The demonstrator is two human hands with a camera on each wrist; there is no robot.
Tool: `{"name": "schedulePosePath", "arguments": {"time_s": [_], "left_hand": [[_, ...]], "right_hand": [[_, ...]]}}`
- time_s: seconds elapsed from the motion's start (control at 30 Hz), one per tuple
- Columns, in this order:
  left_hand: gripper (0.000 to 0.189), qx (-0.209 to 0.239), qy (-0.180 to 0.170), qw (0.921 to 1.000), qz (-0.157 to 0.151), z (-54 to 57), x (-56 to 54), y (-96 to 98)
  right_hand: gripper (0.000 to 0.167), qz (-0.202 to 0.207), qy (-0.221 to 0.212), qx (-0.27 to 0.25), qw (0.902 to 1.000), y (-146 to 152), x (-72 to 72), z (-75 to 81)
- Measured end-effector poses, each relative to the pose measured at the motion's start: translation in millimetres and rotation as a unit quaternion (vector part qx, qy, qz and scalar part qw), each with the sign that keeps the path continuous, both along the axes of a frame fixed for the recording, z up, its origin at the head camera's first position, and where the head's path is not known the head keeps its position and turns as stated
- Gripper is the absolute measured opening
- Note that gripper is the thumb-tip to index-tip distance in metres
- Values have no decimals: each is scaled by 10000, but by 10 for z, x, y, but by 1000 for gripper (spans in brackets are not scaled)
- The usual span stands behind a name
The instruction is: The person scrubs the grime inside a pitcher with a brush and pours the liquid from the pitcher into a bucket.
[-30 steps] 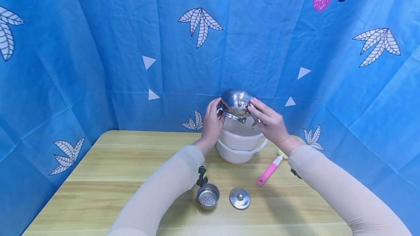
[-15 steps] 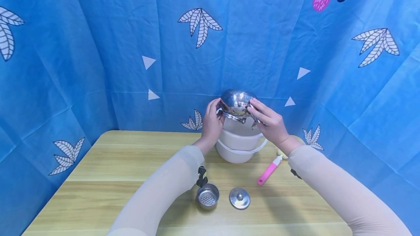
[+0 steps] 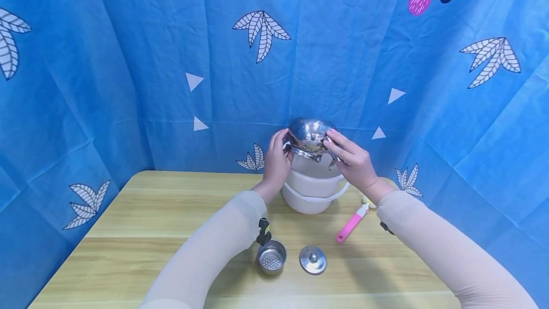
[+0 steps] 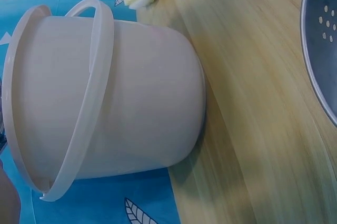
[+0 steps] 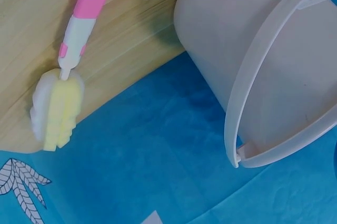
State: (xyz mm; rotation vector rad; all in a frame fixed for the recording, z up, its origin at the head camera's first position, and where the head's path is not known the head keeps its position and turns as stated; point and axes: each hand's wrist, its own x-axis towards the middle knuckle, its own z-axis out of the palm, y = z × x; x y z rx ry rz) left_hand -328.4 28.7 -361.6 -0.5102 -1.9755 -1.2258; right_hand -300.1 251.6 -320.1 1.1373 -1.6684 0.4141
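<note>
Over the white bucket (image 3: 313, 187), a shiny metal teapot (image 3: 310, 133) is held tipped, its rounded side up and its mouth turned down and away from view. My left hand (image 3: 277, 159) grips its left side, beside a metal bar that looks like the handle. On its right side my right hand (image 3: 352, 159) holds it with bent fingers. The bucket stands upright, and its handle (image 4: 97, 87) hangs down along the side. Whether liquid is coming out cannot be seen.
Nearer on the wooden table (image 3: 184, 213) stand a small metal strainer cup (image 3: 272, 257) with a perforated bottom and a round metal lid (image 3: 313, 260). Right of the bucket lies a sponge brush (image 5: 66, 92) with a pink handle. A blue curtain (image 3: 274, 85) hangs behind.
</note>
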Motion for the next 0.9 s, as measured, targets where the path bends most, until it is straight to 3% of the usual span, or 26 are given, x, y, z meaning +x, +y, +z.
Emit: {"name": "schedulePosePath", "arguments": {"time_s": [0.43, 0.9], "left_hand": [[67, 90, -121, 9998, -117, -3, 9, -1], [65, 212, -11, 9992, -325, 2, -8, -19]], "right_hand": [[55, -28, 14, -12, 10000, -10, 20, 5], [54, -35, 11, -140, 9999, -26, 16, -6]]}}
